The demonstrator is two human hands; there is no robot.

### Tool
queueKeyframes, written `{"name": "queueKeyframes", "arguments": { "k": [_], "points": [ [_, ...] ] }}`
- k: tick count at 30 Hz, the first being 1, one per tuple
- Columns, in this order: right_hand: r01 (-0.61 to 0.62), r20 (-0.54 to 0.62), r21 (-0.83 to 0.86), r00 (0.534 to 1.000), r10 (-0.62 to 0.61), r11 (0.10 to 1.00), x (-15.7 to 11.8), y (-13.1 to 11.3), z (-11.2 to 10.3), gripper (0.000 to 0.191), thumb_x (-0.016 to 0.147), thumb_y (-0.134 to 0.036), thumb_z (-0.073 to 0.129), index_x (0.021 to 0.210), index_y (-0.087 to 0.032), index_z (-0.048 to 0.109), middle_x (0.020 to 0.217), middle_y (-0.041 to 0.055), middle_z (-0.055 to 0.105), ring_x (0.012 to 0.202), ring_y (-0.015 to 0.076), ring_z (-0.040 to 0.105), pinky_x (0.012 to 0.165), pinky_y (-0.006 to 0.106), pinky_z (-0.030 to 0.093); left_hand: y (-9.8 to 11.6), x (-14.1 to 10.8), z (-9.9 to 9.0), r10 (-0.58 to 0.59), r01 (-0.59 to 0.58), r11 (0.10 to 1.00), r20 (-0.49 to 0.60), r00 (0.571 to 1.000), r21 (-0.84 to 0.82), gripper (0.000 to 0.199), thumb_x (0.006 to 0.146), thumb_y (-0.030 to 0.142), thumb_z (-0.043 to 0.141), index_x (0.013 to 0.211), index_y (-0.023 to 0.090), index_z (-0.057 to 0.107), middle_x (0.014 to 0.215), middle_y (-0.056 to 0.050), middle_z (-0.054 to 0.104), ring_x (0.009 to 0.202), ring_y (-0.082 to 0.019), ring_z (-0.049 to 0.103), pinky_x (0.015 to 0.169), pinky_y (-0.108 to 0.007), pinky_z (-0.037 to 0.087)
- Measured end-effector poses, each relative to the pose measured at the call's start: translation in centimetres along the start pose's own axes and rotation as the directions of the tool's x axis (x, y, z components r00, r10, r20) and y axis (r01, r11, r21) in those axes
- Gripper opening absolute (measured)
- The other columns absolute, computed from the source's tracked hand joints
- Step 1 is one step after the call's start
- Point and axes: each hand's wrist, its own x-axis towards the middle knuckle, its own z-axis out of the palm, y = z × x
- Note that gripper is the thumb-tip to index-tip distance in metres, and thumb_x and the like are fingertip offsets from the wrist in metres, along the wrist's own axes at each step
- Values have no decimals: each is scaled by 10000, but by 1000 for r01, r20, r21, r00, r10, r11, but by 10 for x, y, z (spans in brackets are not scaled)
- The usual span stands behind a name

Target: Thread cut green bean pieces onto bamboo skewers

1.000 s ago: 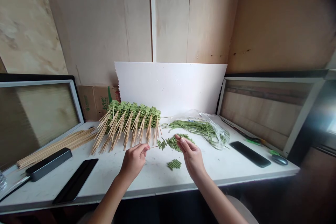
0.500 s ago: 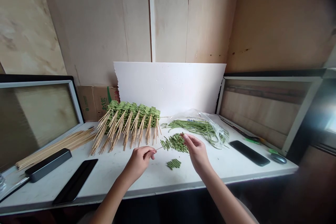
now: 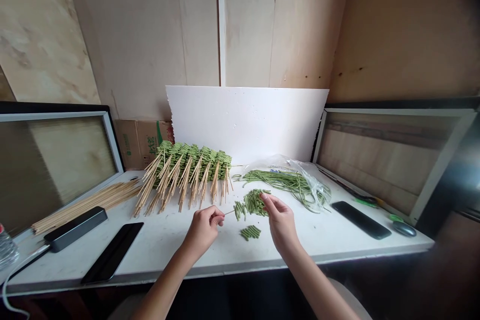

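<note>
Left hand (image 3: 204, 227) gripped skewer (image 3: 229, 213) by its left end, apparently keeping threaded bean pieces (image 3: 238, 210) clear | right hand (image 3: 278, 216) by cut pile (image 3: 252, 203), grip indiscernible | loaded skewers (image 3: 195, 162) lay sticks-near

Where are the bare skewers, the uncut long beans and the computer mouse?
Bare skewers (image 3: 88, 203): head view, mid-bundle.
Uncut long beans (image 3: 275, 178): head view, mid-bundle.
Computer mouse (image 3: 404, 229): head view, top shell.
</note>
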Motion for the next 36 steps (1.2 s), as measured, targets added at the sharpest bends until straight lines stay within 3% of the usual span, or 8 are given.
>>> {"name": "queueKeyframes", "arguments": {
  "k": [5, 14, 19, 27, 32, 36],
  "points": [
    [1, -11, -55, 1000, -1, 998, -4, -2, 3, 349, 749, -534, 843, 914, -227, 823, 1046, 78, 781, 1096, 327, 639, 905, 406, 497, -3, 0, -1, 50, -49, 996, -5, 999, 81, 244, 904, 130, 501, 721, 191, 651, 651, -16, 683, 640, -171, 646, 660, -266, 475],
    [72, 117, -41, 991, -67, 997, -8, -5, 5, 301, 805, -504, 811, 969, -252, 825, 1108, 76, 770, 1096, 299, 653, 925, 394, 498, -12, 4, -10, 35, -38, 997, 44, 998, 72, 279, 912, 134, 476, 760, 174, 706, 608, -10, 649, 584, -162, 609, 605, -249, 459],
    [103, 80, -63, 992, -98, 993, -11, -6, 7, 317, 781, -519, 826, 911, -230, 823, 1037, 87, 761, 993, 286, 657, 833, 383, 507, -15, 3, -7, 44, -39, 996, -63, 997, 79, 257, 921, 134, 497, 786, 183, 710, 702, -27, 732, 671, -180, 689, 680, -268, 509],
    [0, -37, -16, 999, -1, 1000, -15, 1, 10, 301, 746, -511, 851, 858, -233, 819, 944, 64, 785, 1008, 298, 665, 901, 400, 498, -19, -1, 2, 113, -96, 984, -117, 987, 147, 228, 896, 82, 501, 790, 195, 668, 724, -24, 746, 703, -191, 732, 682, -271, 539],
    [-149, -153, -36, 978, 142, 988, -16, 4, 9, 370, 703, -560, 851, 868, -229, 832, 1084, 97, 793, 1118, 350, 653, 831, 397, 508, -18, -5, 7, 215, -178, 958, -153, 965, 223, 286, 842, 0, 462, 830, 208, 658, 780, -25, 750, 764, -189, 754, 679, -248, 553],
    [-187, -136, -12, 974, 183, 982, -14, 9, 8, 430, 690, -576, 854, 931, -221, 835, 1164, 109, 776, 1199, 357, 623, 836, 388, 504, -17, -7, 6, 254, -208, 940, -147, 956, 271, 363, 780, -63, 409, 835, 207, 645, 790, -25, 735, 817, -184, 764, 695, -239, 559]
  ]
}}
